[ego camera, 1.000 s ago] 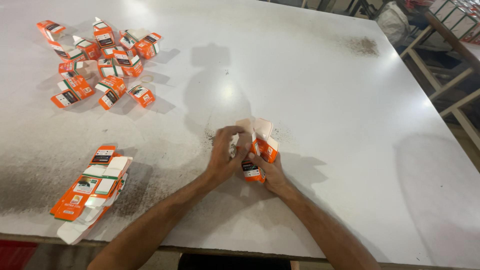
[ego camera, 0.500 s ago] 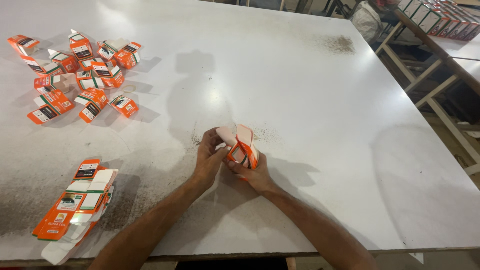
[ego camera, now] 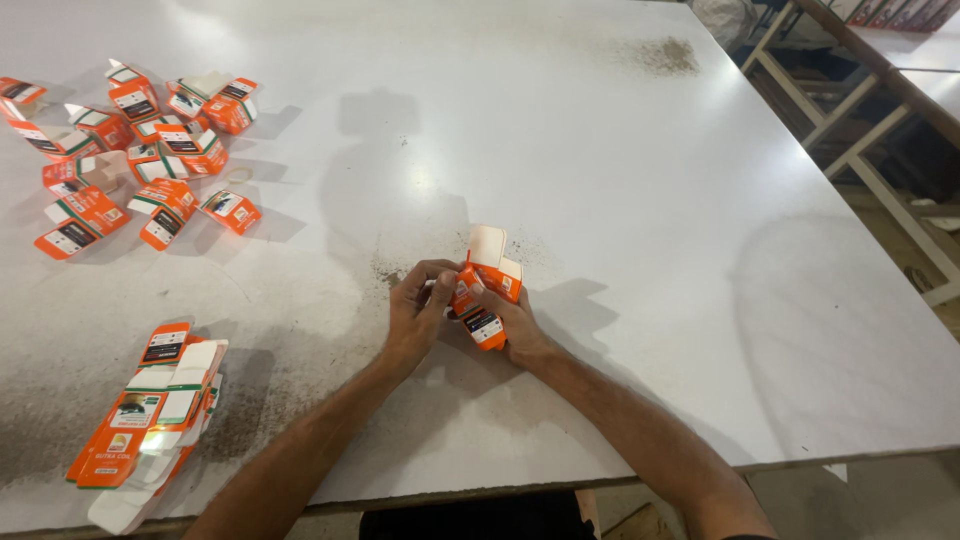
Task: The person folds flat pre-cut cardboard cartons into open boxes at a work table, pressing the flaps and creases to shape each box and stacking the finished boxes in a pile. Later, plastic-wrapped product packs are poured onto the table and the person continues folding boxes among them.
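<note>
Both of my hands hold a small orange and white carton just above the white table, near its front edge. My left hand grips the carton's left side with the fingers curled over it. My right hand cups it from below and the right. The carton's white top flap stands open and points away from me. An orange end with a dark label shows under my right fingers.
A stack of flat, unfolded orange cartons lies at the front left. A scattered heap of folded orange cartons sits at the far left. Dark dust smudges mark the table. Wooden frames stand beyond the right edge.
The carton has been turned in my hands and its white flap now stands up. The view has shifted slightly, so the piles sit further right in the frame.
</note>
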